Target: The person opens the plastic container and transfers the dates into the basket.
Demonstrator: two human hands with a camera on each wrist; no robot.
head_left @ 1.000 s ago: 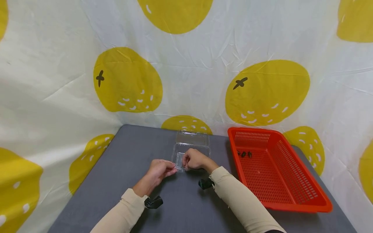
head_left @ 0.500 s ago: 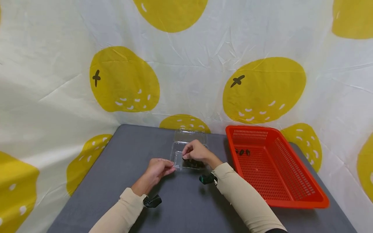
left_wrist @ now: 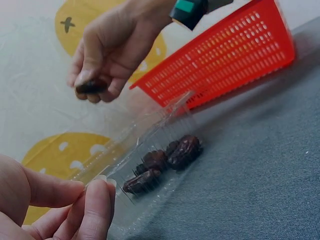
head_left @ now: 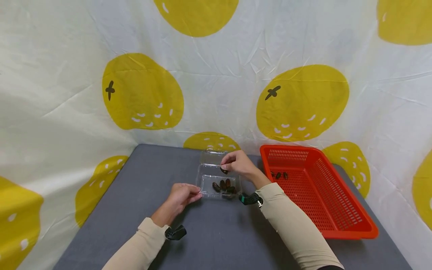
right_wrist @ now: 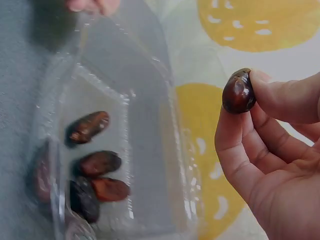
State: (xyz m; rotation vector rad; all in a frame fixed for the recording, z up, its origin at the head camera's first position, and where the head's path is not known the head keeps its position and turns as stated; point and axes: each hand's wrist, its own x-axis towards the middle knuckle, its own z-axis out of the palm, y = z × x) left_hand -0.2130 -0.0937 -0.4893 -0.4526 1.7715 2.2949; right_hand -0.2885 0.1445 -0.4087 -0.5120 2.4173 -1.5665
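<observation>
A clear plastic clamshell box [head_left: 204, 179] lies on the table with its lid raised at the far side. Several brown, glossy dates [head_left: 222, 185] sit inside, mostly in its right half. My left hand [head_left: 180, 195] pinches the box's near left rim between thumb and fingers. Above the box, my right hand [head_left: 240, 164] holds a single date [right_wrist: 238, 91] between thumb and fingertips. In the left wrist view that date [left_wrist: 90, 86] hangs clear of the box and of the others.
To the right stands a red perforated plastic basket [head_left: 337, 235], with a few dates [head_left: 285, 175] near its far left corner. A white cloth with yellow fruit prints [head_left: 216, 75] hangs behind the grey table [head_left: 202, 240].
My right hand has risen out of the box, up and to the right, with a date in its fingers. The dates in the box now show. My left hand stays on the rim.
</observation>
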